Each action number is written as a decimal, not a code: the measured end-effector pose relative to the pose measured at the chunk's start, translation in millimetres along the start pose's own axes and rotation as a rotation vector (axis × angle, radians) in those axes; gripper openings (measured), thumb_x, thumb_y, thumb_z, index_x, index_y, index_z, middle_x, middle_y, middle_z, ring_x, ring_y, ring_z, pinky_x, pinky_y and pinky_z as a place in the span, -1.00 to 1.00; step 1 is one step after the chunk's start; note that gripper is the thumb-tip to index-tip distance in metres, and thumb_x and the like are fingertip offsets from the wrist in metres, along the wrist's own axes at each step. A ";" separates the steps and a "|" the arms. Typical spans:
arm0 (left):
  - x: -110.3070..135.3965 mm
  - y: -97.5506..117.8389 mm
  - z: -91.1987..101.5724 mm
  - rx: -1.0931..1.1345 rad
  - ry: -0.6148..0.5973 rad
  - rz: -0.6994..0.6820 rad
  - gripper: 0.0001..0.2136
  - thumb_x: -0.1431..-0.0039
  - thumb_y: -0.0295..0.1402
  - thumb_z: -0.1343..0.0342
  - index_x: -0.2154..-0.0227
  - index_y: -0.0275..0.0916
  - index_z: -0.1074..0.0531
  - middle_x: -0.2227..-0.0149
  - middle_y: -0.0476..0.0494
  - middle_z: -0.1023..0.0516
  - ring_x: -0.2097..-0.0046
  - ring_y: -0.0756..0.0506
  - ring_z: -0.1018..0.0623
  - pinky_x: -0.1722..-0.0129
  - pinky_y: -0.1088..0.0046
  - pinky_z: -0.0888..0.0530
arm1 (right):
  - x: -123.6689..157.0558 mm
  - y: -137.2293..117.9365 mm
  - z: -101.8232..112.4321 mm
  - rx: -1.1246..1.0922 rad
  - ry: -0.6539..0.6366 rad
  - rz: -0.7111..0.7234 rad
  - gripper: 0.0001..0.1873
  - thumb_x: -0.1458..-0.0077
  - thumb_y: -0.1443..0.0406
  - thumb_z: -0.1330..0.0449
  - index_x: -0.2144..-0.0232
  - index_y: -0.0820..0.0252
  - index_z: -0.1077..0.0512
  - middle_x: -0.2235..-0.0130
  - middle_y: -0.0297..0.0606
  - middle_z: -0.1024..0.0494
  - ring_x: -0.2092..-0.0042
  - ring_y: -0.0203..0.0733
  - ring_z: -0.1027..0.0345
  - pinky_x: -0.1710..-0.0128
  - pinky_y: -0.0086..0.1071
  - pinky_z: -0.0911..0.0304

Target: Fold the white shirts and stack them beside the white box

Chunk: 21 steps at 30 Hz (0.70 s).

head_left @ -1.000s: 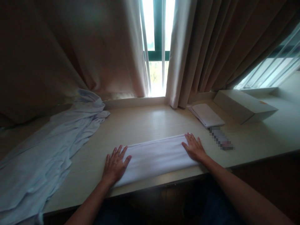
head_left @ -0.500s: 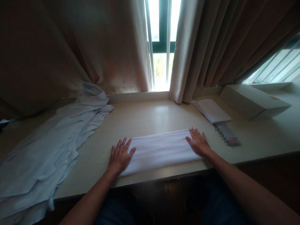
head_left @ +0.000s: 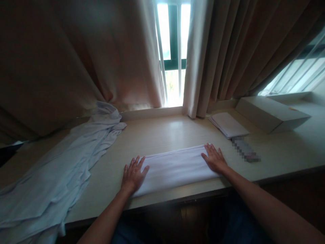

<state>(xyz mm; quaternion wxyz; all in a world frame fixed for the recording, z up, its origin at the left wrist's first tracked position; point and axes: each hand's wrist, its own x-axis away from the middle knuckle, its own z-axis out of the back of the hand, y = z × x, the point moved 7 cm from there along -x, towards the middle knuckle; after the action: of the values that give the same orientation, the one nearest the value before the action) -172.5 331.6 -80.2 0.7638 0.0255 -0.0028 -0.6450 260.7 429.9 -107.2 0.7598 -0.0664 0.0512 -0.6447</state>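
A white cloth (head_left: 175, 167), folded into a long strip, lies on the pale wooden desk (head_left: 157, 135) near its front edge. My left hand (head_left: 134, 173) rests flat on the strip's left end, fingers spread. My right hand (head_left: 215, 159) lies flat on the right end, fingers stretched out. Neither hand holds anything.
A heap of pale blue cloth (head_left: 58, 173) covers the desk's left side. At the right are a small folded white cloth (head_left: 228, 124), a blurred-out object (head_left: 245, 149) and a white box (head_left: 270, 113). Brown curtains (head_left: 76, 57) hang behind, with a window gap between them.
Both hands stay flat on the ends of the folded strip. Only the camera view has shifted slightly.
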 end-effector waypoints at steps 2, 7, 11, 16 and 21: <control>-2.0 -1.0 -1.5 -0.003 0.003 -0.006 -0.42 -0.27 0.02 0.31 -0.31 -0.03 0.01 -0.37 -0.11 0.03 -0.37 -0.22 0.07 -0.27 -0.02 0.05 | -0.9 -0.1 0.2 -0.001 -0.004 -0.005 -0.25 -0.28 -0.08 0.35 -0.35 0.18 0.16 -0.38 -0.25 0.16 -0.38 -0.12 0.48 -0.31 0.01 0.50; -9.1 -3.9 -5.9 0.004 0.001 -0.033 -0.41 -0.27 0.04 0.35 -0.31 -0.01 0.03 -0.38 -0.10 0.05 -0.38 -0.22 0.08 -0.27 -0.05 0.07 | -4.3 -2.4 2.0 0.008 0.008 0.001 -0.26 -0.28 -0.07 0.34 -0.35 0.18 0.15 -0.38 -0.24 0.15 -0.38 -0.12 0.45 -0.30 0.01 0.52; -11.4 -4.4 -6.5 0.010 0.000 -0.032 -0.40 -0.26 0.05 0.35 -0.31 -0.02 0.03 -0.38 -0.11 0.05 -0.37 -0.22 0.07 -0.27 -0.04 0.05 | -5.9 -2.8 2.3 0.008 0.019 0.005 -0.26 -0.28 -0.08 0.34 -0.35 0.18 0.14 -0.38 -0.24 0.14 -0.38 -0.11 0.44 -0.30 0.02 0.52; -12.0 -2.8 -4.2 0.012 0.004 -0.029 -0.40 -0.26 0.04 0.34 -0.31 -0.02 0.02 -0.38 -0.11 0.04 -0.37 -0.22 0.07 -0.27 -0.02 0.04 | -7.1 -2.4 2.2 0.014 0.026 -0.002 -0.26 -0.28 -0.07 0.33 -0.35 0.18 0.13 -0.38 -0.24 0.13 -0.38 -0.13 0.43 -0.31 0.00 0.50; -18.1 -3.9 -4.6 0.007 0.002 -0.039 -0.39 -0.25 0.06 0.34 -0.31 -0.03 0.01 -0.38 -0.11 0.05 -0.37 -0.23 0.07 -0.27 -0.03 0.04 | -9.1 -4.6 3.0 0.009 0.022 -0.014 -0.28 -0.28 -0.06 0.32 -0.35 0.16 0.13 -0.38 -0.27 0.15 -0.38 -0.14 0.44 -0.31 0.00 0.48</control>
<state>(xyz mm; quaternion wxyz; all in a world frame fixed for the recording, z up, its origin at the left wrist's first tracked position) -179.2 349.0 -84.5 0.7509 0.0289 -0.0038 -0.6598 255.3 438.2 -103.5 0.7549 -0.0560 0.0562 -0.6510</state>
